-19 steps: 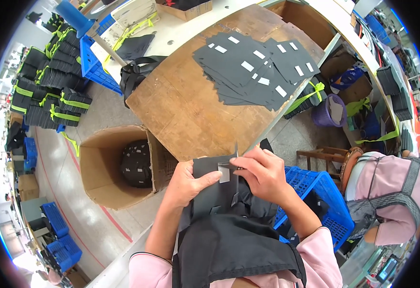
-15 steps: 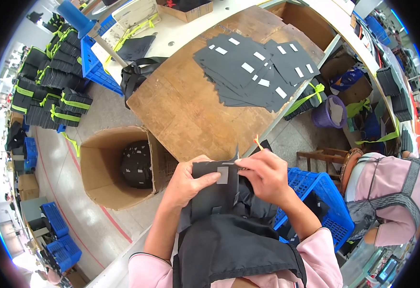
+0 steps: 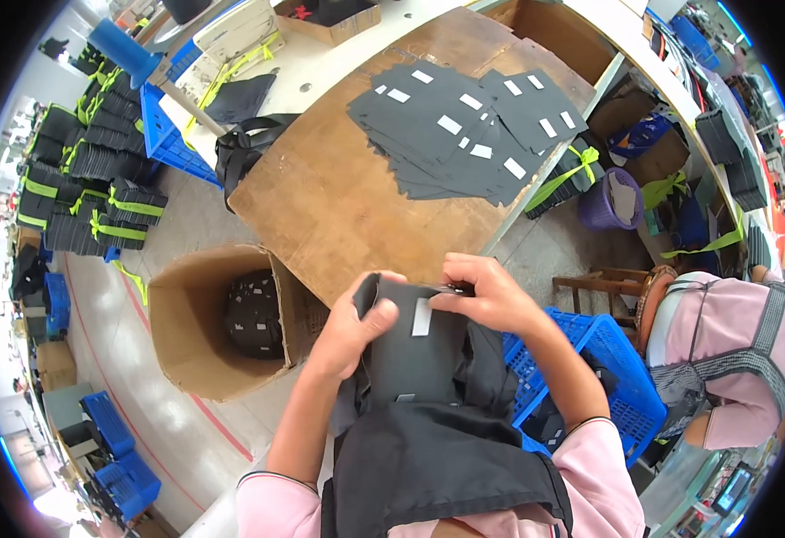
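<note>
In front of my body I hold a black fabric panel (image 3: 415, 345) with a white label patch (image 3: 422, 317) near its top. My left hand (image 3: 348, 332) grips the panel's upper left edge, thumb on the front and fingers behind. At the upper right corner, my right hand (image 3: 491, 291) is closed around a small dark metal tool (image 3: 453, 289), mostly hidden by the fingers. The panel's lower part hangs over my black apron (image 3: 446, 466). Beyond my hands, flat black pieces with white patches (image 3: 446, 143) lie spread in a pile on the wooden tabletop (image 3: 321, 206).
A cardboard box (image 3: 195, 359) holding black pieces stands left of the table. At my right is a blue crate (image 3: 625, 386) with dark pieces inside. A co-worker in pink (image 3: 724, 314) sits beyond it. Tied black bundles (image 3: 88, 188) are stacked far left; a purple bin (image 3: 603, 202) stands right.
The panel has been turned and opened out, showing more of its front. My right hand has moved up slightly and left; the orange bit above it no longer shows.
</note>
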`<action>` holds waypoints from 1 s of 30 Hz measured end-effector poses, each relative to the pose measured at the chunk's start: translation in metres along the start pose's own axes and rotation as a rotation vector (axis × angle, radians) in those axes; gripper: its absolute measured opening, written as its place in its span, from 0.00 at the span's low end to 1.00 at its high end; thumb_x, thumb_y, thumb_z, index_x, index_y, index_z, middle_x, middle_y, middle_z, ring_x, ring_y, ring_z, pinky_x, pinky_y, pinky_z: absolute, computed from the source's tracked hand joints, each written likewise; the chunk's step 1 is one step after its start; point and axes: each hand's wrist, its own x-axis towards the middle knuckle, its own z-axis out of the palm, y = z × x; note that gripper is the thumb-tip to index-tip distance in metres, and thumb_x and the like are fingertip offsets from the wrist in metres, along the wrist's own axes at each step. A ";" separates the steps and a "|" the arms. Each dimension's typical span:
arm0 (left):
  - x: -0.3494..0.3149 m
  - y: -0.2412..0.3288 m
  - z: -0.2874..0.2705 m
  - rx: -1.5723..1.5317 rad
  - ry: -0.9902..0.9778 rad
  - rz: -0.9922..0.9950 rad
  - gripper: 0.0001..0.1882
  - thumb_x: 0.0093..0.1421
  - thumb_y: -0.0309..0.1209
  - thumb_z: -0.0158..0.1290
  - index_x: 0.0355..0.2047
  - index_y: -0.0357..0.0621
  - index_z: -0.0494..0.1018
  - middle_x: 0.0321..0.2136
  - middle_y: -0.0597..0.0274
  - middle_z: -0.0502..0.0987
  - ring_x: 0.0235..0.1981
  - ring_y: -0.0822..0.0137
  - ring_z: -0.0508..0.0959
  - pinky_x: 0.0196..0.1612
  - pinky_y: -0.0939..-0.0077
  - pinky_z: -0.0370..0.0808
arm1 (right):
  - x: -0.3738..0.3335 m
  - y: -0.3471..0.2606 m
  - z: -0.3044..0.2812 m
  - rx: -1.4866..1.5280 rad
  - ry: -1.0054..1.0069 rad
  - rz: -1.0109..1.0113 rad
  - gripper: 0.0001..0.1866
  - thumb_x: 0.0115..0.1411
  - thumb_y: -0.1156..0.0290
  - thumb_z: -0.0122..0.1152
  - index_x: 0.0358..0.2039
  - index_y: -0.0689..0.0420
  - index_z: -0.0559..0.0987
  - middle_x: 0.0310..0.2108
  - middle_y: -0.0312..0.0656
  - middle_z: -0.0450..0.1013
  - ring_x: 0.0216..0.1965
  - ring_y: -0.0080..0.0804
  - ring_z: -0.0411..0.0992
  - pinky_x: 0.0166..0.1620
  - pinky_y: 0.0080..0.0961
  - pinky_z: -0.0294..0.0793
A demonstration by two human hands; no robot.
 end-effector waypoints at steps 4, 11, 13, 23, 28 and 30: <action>0.003 -0.001 -0.002 -0.013 0.120 -0.154 0.16 0.52 0.33 0.61 0.37 0.38 0.72 0.30 0.64 0.75 0.30 0.75 0.74 0.35 0.80 0.72 | -0.013 -0.013 0.025 0.016 0.435 -0.006 0.11 0.49 0.73 0.65 0.31 0.60 0.74 0.26 0.40 0.67 0.23 0.28 0.67 0.26 0.22 0.67; 0.000 -0.009 0.000 -0.058 0.229 -0.068 0.10 0.55 0.32 0.58 0.31 0.38 0.73 0.26 0.66 0.75 0.26 0.76 0.73 0.30 0.81 0.71 | -0.041 -0.012 0.041 -0.368 0.532 -0.203 0.18 0.42 0.76 0.67 0.37 0.56 0.75 0.28 0.41 0.68 0.22 0.34 0.69 0.23 0.25 0.68; 0.000 -0.005 0.007 -0.053 0.229 -0.075 0.11 0.57 0.34 0.57 0.31 0.38 0.73 0.26 0.66 0.75 0.26 0.77 0.73 0.30 0.81 0.71 | -0.037 -0.013 0.042 -0.351 0.513 -0.202 0.18 0.41 0.78 0.67 0.36 0.56 0.76 0.27 0.42 0.68 0.23 0.35 0.69 0.25 0.25 0.69; -0.002 -0.006 0.009 -0.029 0.246 -0.072 0.14 0.61 0.39 0.52 0.31 0.39 0.73 0.25 0.69 0.73 0.26 0.78 0.70 0.29 0.83 0.68 | -0.032 -0.007 0.047 -0.415 0.551 -0.345 0.15 0.40 0.79 0.66 0.32 0.58 0.78 0.24 0.41 0.69 0.20 0.34 0.68 0.23 0.26 0.68; -0.002 -0.004 0.008 0.028 0.231 -0.073 0.13 0.60 0.39 0.53 0.30 0.40 0.72 0.24 0.70 0.72 0.26 0.78 0.70 0.30 0.84 0.68 | -0.028 -0.020 0.040 -0.432 0.420 -0.245 0.15 0.40 0.81 0.66 0.32 0.58 0.77 0.24 0.42 0.69 0.23 0.35 0.69 0.24 0.25 0.68; -0.001 -0.002 0.006 0.036 0.241 -0.079 0.13 0.60 0.39 0.53 0.29 0.40 0.72 0.24 0.70 0.72 0.26 0.78 0.70 0.30 0.84 0.67 | -0.028 -0.013 0.043 -0.368 0.491 -0.239 0.15 0.41 0.82 0.65 0.32 0.59 0.77 0.24 0.42 0.68 0.23 0.33 0.68 0.24 0.23 0.67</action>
